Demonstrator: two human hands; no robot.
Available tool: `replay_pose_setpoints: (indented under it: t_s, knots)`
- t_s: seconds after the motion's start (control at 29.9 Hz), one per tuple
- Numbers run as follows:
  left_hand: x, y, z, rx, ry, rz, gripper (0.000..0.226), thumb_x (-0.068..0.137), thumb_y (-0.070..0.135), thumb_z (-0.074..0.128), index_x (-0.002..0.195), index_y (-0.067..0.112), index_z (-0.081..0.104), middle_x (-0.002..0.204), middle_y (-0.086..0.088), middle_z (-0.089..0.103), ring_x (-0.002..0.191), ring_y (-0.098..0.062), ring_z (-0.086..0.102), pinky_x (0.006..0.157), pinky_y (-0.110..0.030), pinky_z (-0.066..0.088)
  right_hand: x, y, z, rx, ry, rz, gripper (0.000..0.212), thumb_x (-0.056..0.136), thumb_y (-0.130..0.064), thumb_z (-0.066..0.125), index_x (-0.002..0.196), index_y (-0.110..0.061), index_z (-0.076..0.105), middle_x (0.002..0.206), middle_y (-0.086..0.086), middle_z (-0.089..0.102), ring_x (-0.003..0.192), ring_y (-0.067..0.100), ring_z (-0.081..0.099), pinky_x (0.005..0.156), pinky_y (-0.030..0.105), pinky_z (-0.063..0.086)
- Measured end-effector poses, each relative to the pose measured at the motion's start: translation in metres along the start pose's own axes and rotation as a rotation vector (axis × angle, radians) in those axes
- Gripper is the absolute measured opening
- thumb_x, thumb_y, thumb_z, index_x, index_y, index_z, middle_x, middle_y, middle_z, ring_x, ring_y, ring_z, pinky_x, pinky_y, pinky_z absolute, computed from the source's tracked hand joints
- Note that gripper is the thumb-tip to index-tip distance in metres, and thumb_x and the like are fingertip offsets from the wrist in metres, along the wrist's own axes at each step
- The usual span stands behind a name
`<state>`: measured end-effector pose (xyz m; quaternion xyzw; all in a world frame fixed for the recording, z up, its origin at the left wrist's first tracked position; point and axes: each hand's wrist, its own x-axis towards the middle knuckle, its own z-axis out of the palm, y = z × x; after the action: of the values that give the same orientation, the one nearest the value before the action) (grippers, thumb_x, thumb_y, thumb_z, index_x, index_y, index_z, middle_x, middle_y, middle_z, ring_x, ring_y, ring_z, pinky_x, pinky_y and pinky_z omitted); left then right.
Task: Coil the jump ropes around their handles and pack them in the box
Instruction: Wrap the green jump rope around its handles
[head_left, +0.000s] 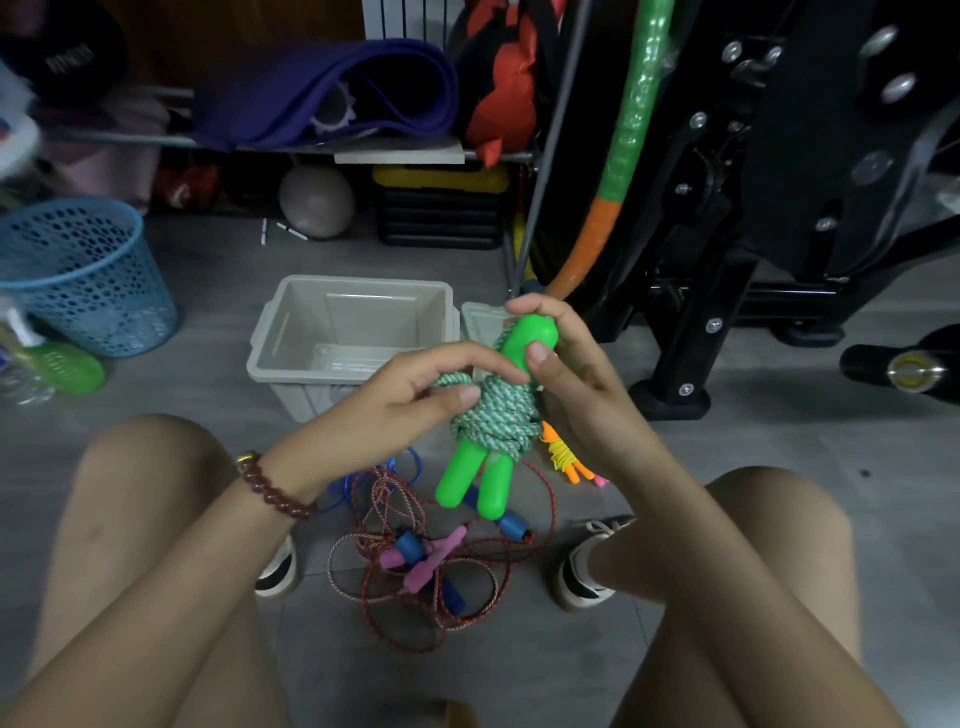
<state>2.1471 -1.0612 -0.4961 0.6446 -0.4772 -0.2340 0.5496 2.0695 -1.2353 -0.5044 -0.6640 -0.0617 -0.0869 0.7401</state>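
Note:
A green-handled jump rope (493, 415) hangs in front of me, its green-and-white cord wound thickly round both handles. My right hand (566, 374) grips the upper ends of the handles. My left hand (415, 400) pinches a loop of the cord at the left of the coil. Behind the hands, an open beige box (353, 332) stands on the floor with nothing visible inside. On the floor between my feet lies a tangle of red cord (431, 571) with pink handles (426, 561) and blue handles (514, 525). A small orange-and-yellow rope bundle (563, 457) lies to the right.
The box lid (480, 319) lies right of the box. A blue mesh basket (88, 275) and a green bottle (57, 366) stand at left. Black exercise equipment (753, 234) and a dumbbell (904, 369) crowd the right. Shelving with a purple mat (322, 93) runs behind.

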Motion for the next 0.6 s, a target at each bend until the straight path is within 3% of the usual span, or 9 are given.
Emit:
replay_pose_setpoints:
  t_s: [0.07, 0.1, 0.23, 0.37, 0.5, 0.6]
  knots:
    - [0.001, -0.008, 0.005, 0.112, 0.121, -0.020, 0.014, 0.091, 0.026, 0.046, 0.105, 0.030, 0.047, 0.094, 0.004, 0.059, 0.087, -0.018, 0.056, 0.081, -0.042, 0.048, 0.002, 0.005, 0.002, -0.174, 0.066, -0.032, 0.023, 0.092, -0.025, 0.051, 0.115, -0.024, 0.047, 0.085, -0.003, 0.043, 0.077, 0.012, 0.042, 0.070, 0.027, 0.036]
    - [0.001, -0.011, 0.009, 0.150, 0.201, -0.040, 0.012, 0.090, 0.030, 0.045, 0.101, 0.030, 0.043, 0.085, 0.007, 0.054, 0.078, -0.018, 0.053, 0.076, -0.045, 0.045, 0.003, 0.008, 0.003, -0.259, 0.105, -0.044, 0.022, 0.091, -0.030, 0.051, 0.112, -0.029, 0.048, 0.088, -0.006, 0.043, 0.082, 0.013, 0.041, 0.076, 0.029, 0.035]
    - [0.001, -0.006, 0.020, 0.393, 0.437, 0.010, 0.007, 0.092, 0.019, 0.047, 0.095, 0.020, 0.041, 0.063, 0.010, 0.043, 0.054, -0.006, 0.041, 0.056, -0.024, 0.034, 0.010, 0.012, 0.009, -0.380, 0.224, -0.067, 0.017, 0.087, -0.040, 0.048, 0.104, -0.043, 0.048, 0.093, -0.011, 0.044, 0.094, 0.018, 0.039, 0.085, 0.035, 0.034]
    - [0.002, -0.001, 0.019, 0.652, 0.407, 0.049, 0.010, 0.091, 0.007, 0.055, 0.094, 0.010, 0.046, 0.062, 0.018, 0.039, 0.058, 0.011, 0.045, 0.056, -0.005, 0.030, 0.014, 0.015, 0.012, -0.415, 0.248, -0.059, 0.018, 0.088, -0.028, 0.048, 0.103, -0.036, 0.049, 0.092, -0.006, 0.044, 0.094, 0.019, 0.039, 0.085, 0.030, 0.034]
    - [0.007, -0.007, 0.017, 0.531, 0.431, 0.009, 0.016, 0.087, 0.017, 0.064, 0.091, 0.014, 0.048, 0.071, 0.020, 0.053, 0.070, 0.007, 0.054, 0.063, -0.009, 0.038, 0.013, 0.019, 0.006, -0.252, 0.269, -0.016, 0.018, 0.089, -0.027, 0.047, 0.103, -0.035, 0.052, 0.092, -0.007, 0.044, 0.087, 0.014, 0.042, 0.080, 0.030, 0.036]
    - [0.011, -0.016, 0.013, 0.227, 0.420, 0.002, 0.016, 0.082, 0.025, 0.066, 0.087, 0.021, 0.051, 0.078, 0.017, 0.057, 0.080, 0.004, 0.055, 0.075, -0.016, 0.042, 0.015, 0.020, 0.009, -0.161, 0.292, 0.001, 0.016, 0.087, -0.032, 0.050, 0.102, -0.035, 0.054, 0.089, -0.007, 0.044, 0.079, 0.011, 0.042, 0.075, 0.033, 0.036]
